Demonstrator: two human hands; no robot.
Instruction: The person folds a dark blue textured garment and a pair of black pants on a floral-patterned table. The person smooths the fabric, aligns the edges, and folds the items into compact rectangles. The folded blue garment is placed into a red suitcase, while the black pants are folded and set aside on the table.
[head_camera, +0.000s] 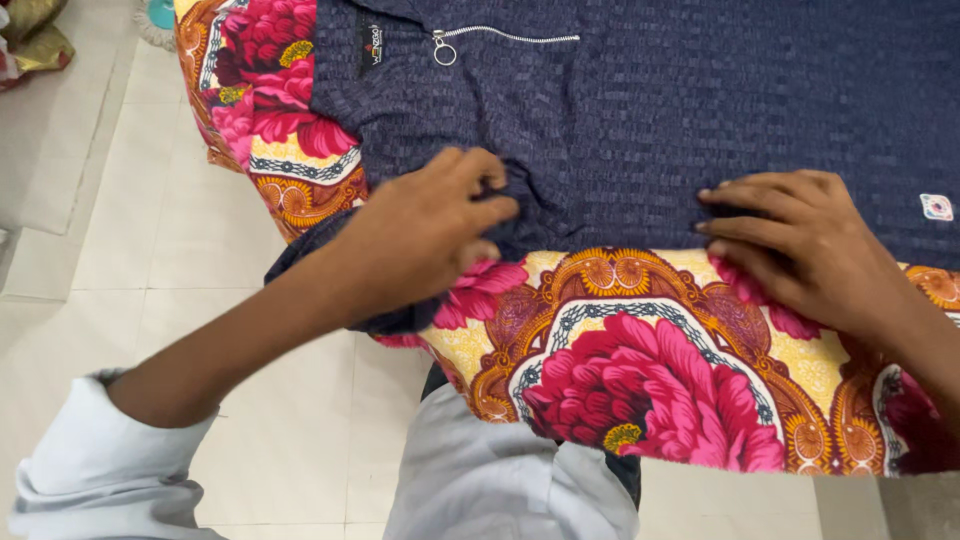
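Navy ribbed knit forms the zip-neck sweater (640, 110), which lies flat across the upper half of a counter draped in a floral cloth (640, 370) of pink, orange and yellow. A silver zipper with a ring pull (444, 50) sits at 12 o'clock, left of centre.

The left hand (420, 235) is clenched on a bunched fold of the sweater's lower hem at 9 o'clock, fingers curled into the fabric. The right hand (790, 235) lies at 3 o'clock with fingers extended, fingertips pressing the hem edge flat; it pins the fabric rather than closing on it. A trailing portion of the sweater (300, 262) hangs off the counter edge below the left wrist.

Risks, as judged from this position:
- Uneven pull from the left hand may skew the hem and set a crooked crease.
- The overhanging portion may drag the garment toward the tiled floor (120, 250).
- The loose cloth may shift under pressure.
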